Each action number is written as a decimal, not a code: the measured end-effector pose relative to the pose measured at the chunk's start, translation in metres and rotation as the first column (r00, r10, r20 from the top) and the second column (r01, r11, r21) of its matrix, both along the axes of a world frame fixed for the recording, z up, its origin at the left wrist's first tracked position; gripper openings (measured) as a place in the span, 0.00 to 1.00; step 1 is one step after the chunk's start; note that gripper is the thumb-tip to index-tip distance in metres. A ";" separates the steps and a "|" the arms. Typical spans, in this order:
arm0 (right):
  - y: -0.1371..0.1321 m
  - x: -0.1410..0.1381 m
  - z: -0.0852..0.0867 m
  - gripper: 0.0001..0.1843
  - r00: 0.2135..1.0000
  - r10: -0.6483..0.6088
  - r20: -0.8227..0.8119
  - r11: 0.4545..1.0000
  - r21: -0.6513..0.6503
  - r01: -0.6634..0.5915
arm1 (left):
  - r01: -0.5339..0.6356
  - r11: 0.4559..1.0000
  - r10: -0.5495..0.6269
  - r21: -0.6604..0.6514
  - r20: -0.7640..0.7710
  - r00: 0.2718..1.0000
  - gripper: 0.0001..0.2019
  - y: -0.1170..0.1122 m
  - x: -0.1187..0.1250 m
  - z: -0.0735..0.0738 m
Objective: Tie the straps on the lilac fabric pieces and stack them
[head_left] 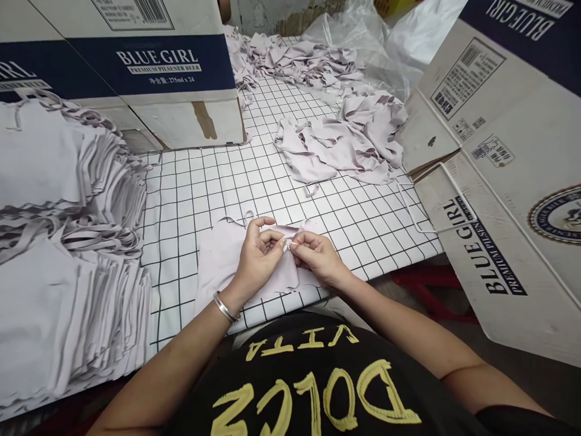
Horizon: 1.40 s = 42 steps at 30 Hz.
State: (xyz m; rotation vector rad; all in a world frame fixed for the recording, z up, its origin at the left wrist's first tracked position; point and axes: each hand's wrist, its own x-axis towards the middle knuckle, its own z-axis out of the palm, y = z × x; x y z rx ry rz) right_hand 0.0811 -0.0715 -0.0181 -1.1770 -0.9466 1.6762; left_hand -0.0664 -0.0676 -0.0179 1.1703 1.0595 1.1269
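Observation:
A pale pink piece of fabric (222, 260) with thin straps lies flat at the table's front edge. My left hand (261, 251) is over it, thumb and fingertips pinched on the fabric's upper edge. Close beside it, my right hand (315, 254) pinches the same edge, the fingertips of both hands almost meeting. Exactly which bit of strap or hem sits between the fingers is too small to make out. A small loop of pink fabric (311, 191) rests on the table just beyond my hands.
Tall stacks of folded pink pieces (104, 290) stand at the left. Behind them is a Blue Girl beer carton (181, 115); another carton (454, 127) leans at the right. Loose pink fabric (336, 145) lies heaped across the grid-patterned table (190, 188), with clear plastic (358, 36) at the back.

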 end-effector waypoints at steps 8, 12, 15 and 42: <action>-0.003 -0.002 -0.004 0.14 0.995 -0.102 0.018 0.993 0.065 0.100 | 0.021 1.000 -0.020 0.023 -0.040 0.999 0.16 -0.006 0.002 0.000; 0.000 0.001 -0.003 0.14 0.996 -0.080 0.024 0.995 0.059 0.079 | 0.037 0.999 -0.037 -0.025 0.019 0.999 0.18 -0.003 0.003 0.001; 0.002 0.004 -0.002 0.16 0.997 -0.063 0.049 0.995 0.075 0.059 | 0.050 0.993 -0.042 -0.108 0.080 0.996 0.20 0.000 0.002 0.004; -0.003 0.010 -0.006 0.14 0.986 -0.031 0.165 0.978 0.209 -0.004 | 0.137 0.955 -0.064 -0.264 0.266 0.962 0.25 0.001 -0.002 0.006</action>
